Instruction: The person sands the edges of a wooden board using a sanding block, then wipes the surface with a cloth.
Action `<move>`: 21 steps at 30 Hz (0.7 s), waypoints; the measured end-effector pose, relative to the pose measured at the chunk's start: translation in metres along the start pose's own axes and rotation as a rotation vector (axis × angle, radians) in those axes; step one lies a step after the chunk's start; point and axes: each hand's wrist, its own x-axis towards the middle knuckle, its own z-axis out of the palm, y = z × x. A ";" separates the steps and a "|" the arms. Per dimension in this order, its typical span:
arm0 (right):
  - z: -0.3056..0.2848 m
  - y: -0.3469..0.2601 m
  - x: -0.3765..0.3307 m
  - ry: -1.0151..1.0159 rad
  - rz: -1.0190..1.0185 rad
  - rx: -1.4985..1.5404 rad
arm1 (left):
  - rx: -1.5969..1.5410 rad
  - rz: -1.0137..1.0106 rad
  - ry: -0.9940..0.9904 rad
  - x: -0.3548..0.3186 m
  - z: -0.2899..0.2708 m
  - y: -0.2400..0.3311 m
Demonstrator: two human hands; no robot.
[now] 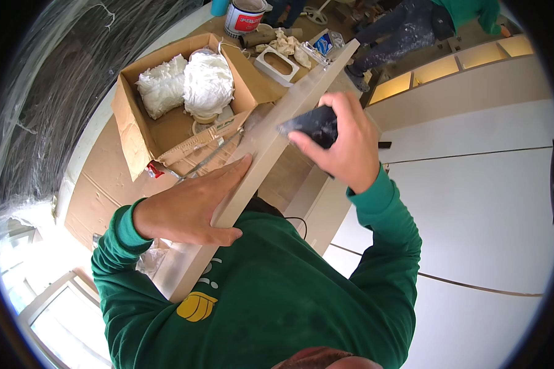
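A long pale beige board (191, 267) runs slantwise in front of me, from low left up to the far right. My left hand (188, 206) straddles its near half, fingers flat along the top and thumb over the edge facing me. In my right hand (351, 138) is a black sanding block (317, 126), dusted with white and pinched between thumb and fingers. The block is at the board's edge, farther along than my left hand; whether it touches the edge cannot be made out. Its underside is hidden.
Left of the board, an open cardboard box (132, 144) holds white fluffy rolls (208, 83). Behind stand a paint can (245, 18) and a white rectangular frame (277, 66). Another person's dusty trousers (397, 34) show at far right, near lit shelves (437, 71). White panels (474, 209) stand at right.
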 end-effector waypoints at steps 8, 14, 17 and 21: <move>-0.004 -0.006 0.000 -0.020 -0.016 0.002 | -0.026 -0.002 0.006 -0.001 0.001 0.001; -0.004 -0.002 0.004 0.004 -0.032 -0.014 | -0.037 0.010 0.010 0.000 0.001 0.001; -0.001 0.021 0.016 0.012 0.015 -0.041 | -0.041 0.025 0.015 0.000 0.001 -0.001; -0.007 -0.010 0.004 -0.039 -0.049 -0.039 | -0.057 0.011 0.006 0.002 0.000 0.000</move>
